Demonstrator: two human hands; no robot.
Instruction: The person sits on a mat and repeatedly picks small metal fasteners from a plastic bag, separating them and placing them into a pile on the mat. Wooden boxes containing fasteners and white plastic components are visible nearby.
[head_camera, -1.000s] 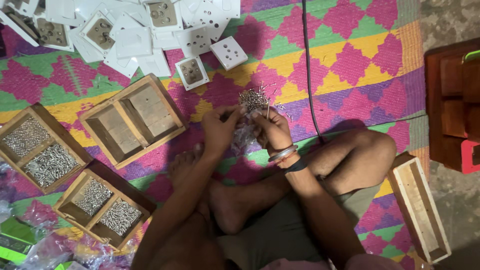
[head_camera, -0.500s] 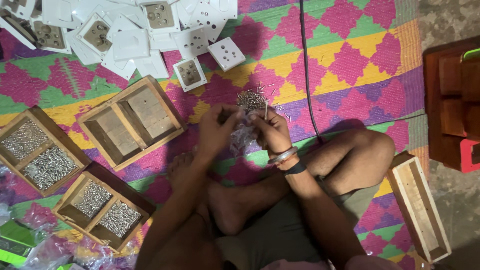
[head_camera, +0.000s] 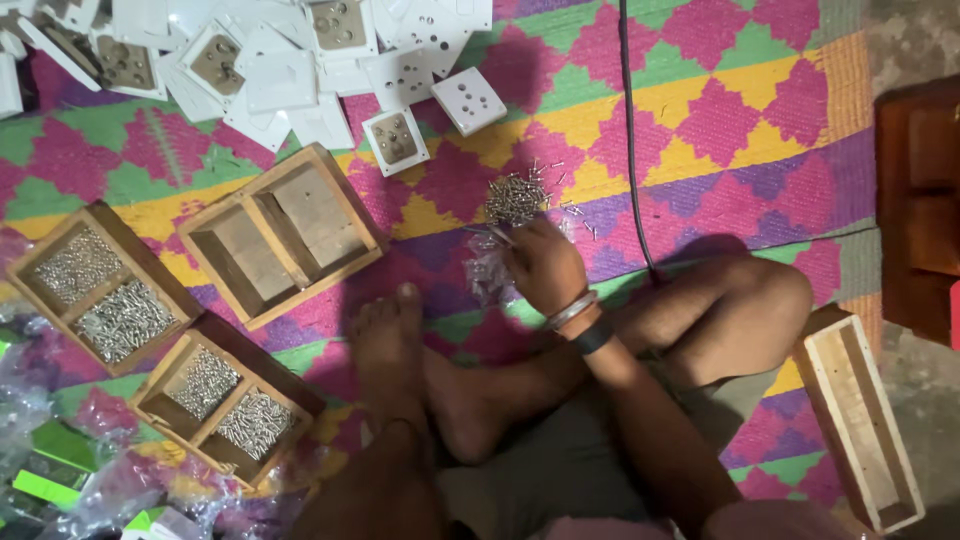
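Change: the left hand, which was up beside the right one at the screw pile half a second ago, has drawn back and is out of sight; only its forearm shows at the bottom of the view.
Right hand (head_camera: 540, 265): resting on the mat just below the pile, fingers curled closed around a crumpled clear plastic bag (head_camera: 487, 272); two bangles sit on the wrist.
Screw pile (head_camera: 515, 197): a small heap of silver screws lying loose on the mat, touching the fingertips, with a few strays scattered to its right.
Mat (head_camera: 720, 130): woven, with pink, green and yellow diamonds, spread on the floor.
Empty wooden tray (head_camera: 283, 232): two bare compartments, left of the hand.
Filled trays: one at far left (head_camera: 95, 290) and one lower (head_camera: 222, 398), each holding screws in both compartments.
White switch plates (head_camera: 300, 60): heaped along the top edge; one socket plate (head_camera: 469, 100) lies nearest the pile.
Black cable (head_camera: 630, 140): runs down the mat just right of the pile.
Long wooden box (head_camera: 862, 420): by the person's right knee, well apart.
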